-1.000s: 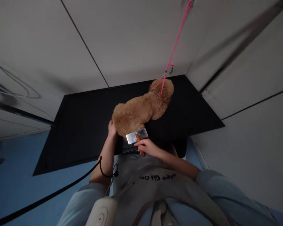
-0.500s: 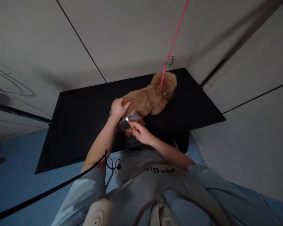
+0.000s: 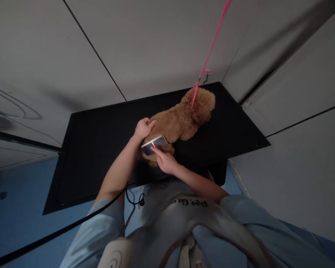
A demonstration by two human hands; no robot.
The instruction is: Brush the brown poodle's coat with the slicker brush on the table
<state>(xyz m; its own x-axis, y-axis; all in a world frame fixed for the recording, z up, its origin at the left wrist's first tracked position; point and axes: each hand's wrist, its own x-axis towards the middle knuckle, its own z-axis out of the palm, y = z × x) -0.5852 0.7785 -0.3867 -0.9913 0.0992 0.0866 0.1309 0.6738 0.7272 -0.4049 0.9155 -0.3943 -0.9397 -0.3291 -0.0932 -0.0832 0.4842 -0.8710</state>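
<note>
A small brown curly dog (image 3: 181, 119) stands on a black table (image 3: 100, 149), its head at the far right with a pink leash (image 3: 209, 52) running up from its neck. My left hand (image 3: 143, 128) is closed on the fur at the dog's rump. My right hand (image 3: 163, 160) grips the handle of a slicker brush (image 3: 154, 144), whose flat metal head rests against the dog's hindquarters just below my left hand.
Pale wall panels rise behind and to the right of the table. The floor around it is blue. A black cable (image 3: 58, 232) crosses from the lower left to my left arm. My grey apron fills the bottom of the view.
My left hand rose from the dog's rear edge onto its rump and closed on the fur. The brush went from near the table's front edge up against the hindquarters.
</note>
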